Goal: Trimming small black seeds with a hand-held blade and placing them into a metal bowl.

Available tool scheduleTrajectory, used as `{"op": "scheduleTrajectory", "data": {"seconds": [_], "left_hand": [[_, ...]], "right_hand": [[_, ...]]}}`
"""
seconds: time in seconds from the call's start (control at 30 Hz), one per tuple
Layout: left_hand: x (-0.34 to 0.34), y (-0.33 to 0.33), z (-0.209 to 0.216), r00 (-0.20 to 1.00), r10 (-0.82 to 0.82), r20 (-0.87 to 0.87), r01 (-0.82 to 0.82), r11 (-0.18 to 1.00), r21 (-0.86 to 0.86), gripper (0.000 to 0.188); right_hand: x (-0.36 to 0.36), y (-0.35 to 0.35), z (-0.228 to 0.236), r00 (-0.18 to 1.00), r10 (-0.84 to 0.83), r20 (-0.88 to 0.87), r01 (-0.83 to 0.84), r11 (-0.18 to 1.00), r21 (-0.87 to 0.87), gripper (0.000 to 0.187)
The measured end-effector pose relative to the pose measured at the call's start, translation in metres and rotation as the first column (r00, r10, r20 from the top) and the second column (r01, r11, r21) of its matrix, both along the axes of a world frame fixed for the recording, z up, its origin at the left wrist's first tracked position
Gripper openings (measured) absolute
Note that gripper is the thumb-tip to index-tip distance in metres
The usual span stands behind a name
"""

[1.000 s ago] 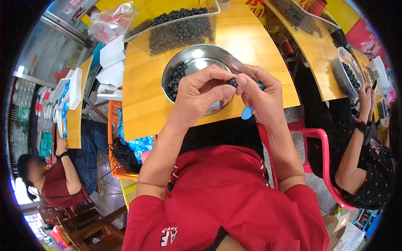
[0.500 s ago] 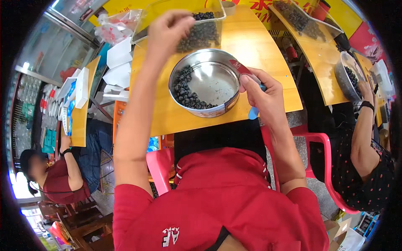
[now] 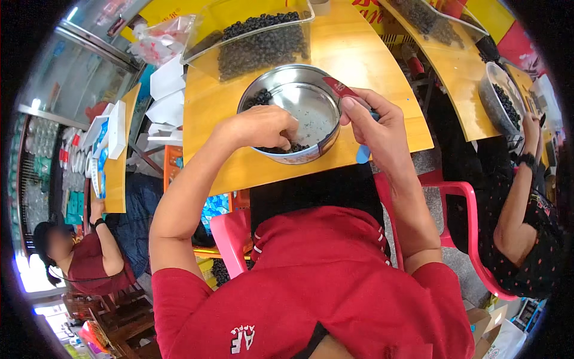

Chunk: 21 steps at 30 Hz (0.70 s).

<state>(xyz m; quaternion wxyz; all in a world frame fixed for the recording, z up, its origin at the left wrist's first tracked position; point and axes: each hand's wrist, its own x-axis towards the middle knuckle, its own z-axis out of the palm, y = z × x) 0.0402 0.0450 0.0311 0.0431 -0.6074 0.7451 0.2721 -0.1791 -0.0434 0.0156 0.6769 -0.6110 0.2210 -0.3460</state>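
Note:
A round metal bowl with a patterned outside stands near the table's front edge. Small dark, round, nut-like pieces lie along its left side, with crumbs on the bottom. My left hand reaches over the left rim, fingers curled down among the pieces; what they hold is hidden. At the right rim my right hand is closed round a hand tool with blue grips and a flat red end, which points over the bowl. Behind the bowl is a clear plastic bin of the same dark pieces.
The wooden table has a grey cup at its far edge. White boxes and a plastic bag are at left. A co-worker sits on each side; the right one reaches to a bowl. A pink chair is beneath me.
My left hand has come down from over the plastic bin into the bowl. My right hand keeps its grip on the tool. The right co-worker's hand has shifted slightly.

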Motion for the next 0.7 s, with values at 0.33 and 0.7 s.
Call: {"op": "scheduleTrajectory", "data": {"seconds": [0.33,0.7], "left_hand": [[0.001,-0.011,-0.033,0.990,0.140,0.026,-0.119,0.910,-0.397,0.019],[-0.028,-0.003,-0.014,0.668,0.280,-0.689,-0.508,0.849,-0.148,0.021]], "right_hand": [[0.001,0.000,-0.002,1.000,0.005,0.004,-0.005,0.999,0.044,0.027],[0.001,-0.005,-0.007,1.000,-0.014,0.002,0.014,0.997,0.070,0.026]]}}
